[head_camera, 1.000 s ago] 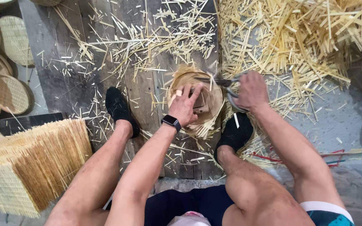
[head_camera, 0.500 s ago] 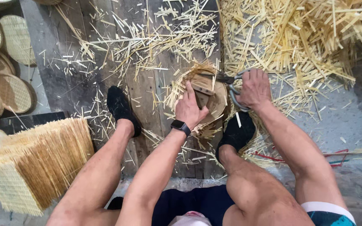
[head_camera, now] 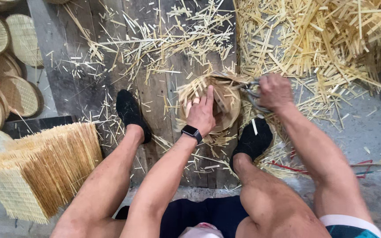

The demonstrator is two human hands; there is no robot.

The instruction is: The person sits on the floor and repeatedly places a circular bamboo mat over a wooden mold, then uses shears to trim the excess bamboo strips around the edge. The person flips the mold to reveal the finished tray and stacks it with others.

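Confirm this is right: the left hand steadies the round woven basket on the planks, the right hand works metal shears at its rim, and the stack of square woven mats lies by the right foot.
One detail is wrong. In the head view the stack of square woven mats lies beside the left leg, not by the right foot. The rest holds: the left hand steadies the round woven basket, and the right hand works metal shears at its rim.

Stacked woven square mats (head_camera: pixel 36 169), round woven trays (head_camera: pixel 5 66), scattered bamboo strips (head_camera: pixel 323 39), wooden planks (head_camera: pixel 155 97)

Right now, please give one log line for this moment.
left hand: holds basket | right hand: grips shears at basket rim | offcuts on floor
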